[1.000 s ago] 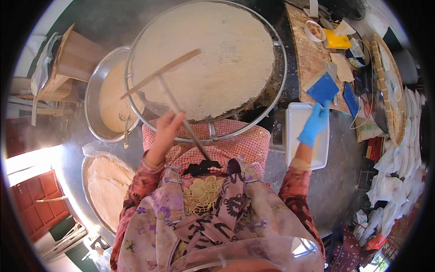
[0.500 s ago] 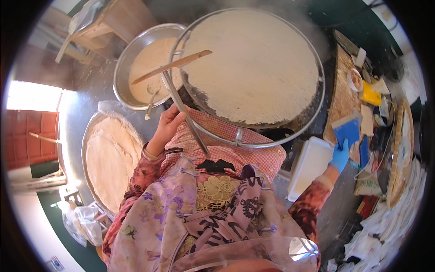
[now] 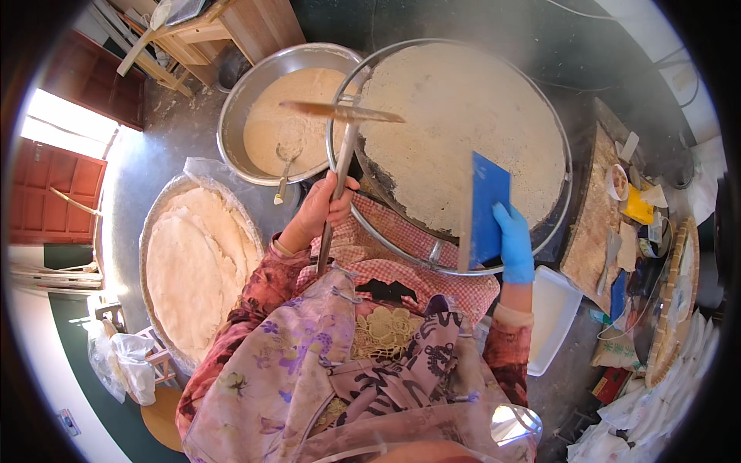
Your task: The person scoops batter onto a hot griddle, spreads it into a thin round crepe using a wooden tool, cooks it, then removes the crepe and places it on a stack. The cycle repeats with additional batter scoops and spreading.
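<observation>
My left hand (image 3: 321, 207) is closed round the handle of a T-shaped wooden batter spreader (image 3: 348, 147), its crossbar raised near the griddle's left rim. In a blue glove, my right hand (image 3: 513, 238) grips a flat blue scraper (image 3: 489, 204) over the near right part of the griddle. A wide, thin pale crepe (image 3: 463, 116) covers the round griddle, its near left edge ragged with dark metal showing. A metal ring (image 3: 569, 185) surrounds the griddle. Left of it, a steel basin (image 3: 231, 123) holds batter and a ladle (image 3: 287, 158).
A round tray (image 3: 147, 255) stacked with pale crepes stands at the left. On the right are a white plastic tray (image 3: 567, 309), a board (image 3: 583, 239) with a small bowl (image 3: 617, 183) and a yellow packet (image 3: 637, 204), and a woven basket tray (image 3: 664, 347). Steam rises at the back.
My right hand has brought the blue scraper from beside the board, leftward over the griddle. My left hand still holds the spreader, whose crossbar now lies more level. The view has shifted.
</observation>
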A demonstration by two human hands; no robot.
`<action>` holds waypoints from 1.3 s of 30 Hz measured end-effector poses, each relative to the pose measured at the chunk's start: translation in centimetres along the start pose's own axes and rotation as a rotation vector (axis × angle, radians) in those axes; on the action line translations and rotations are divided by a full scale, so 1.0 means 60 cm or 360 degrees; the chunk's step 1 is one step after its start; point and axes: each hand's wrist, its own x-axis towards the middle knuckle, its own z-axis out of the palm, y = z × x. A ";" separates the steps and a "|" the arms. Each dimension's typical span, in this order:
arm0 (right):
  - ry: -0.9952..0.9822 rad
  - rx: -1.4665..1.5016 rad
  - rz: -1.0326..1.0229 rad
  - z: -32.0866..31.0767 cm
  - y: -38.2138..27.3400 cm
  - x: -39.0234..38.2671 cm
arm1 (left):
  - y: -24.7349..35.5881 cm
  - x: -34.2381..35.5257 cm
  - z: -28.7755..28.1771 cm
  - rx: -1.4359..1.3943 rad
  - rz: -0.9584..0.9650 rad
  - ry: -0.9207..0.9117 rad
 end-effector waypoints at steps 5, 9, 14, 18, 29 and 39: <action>-0.0066 -0.0217 0.0273 0.079 -0.042 0.064 | 0.004 -0.003 -0.011 0.0135 -0.0044 -0.0298; -0.0283 -0.0254 0.0230 0.123 -0.064 0.057 | 0.016 0.010 -0.020 0.0314 -0.0099 -0.0286; -0.0148 -0.0231 -0.0218 0.150 -0.145 0.044 | 0.038 0.046 -0.020 0.0594 -0.0275 -0.0047; 0.0142 -0.0493 -0.0654 0.152 -0.233 0.075 | 0.071 0.087 -0.015 0.0275 -0.0355 0.0000; 0.0283 -0.2162 -0.1430 0.178 -0.270 0.206 | 0.143 0.238 0.024 0.0215 -0.0424 0.0047; 0.0097 -0.2376 -0.1379 0.121 -0.157 0.377 | 0.185 0.236 0.004 -0.0233 -0.0199 0.0028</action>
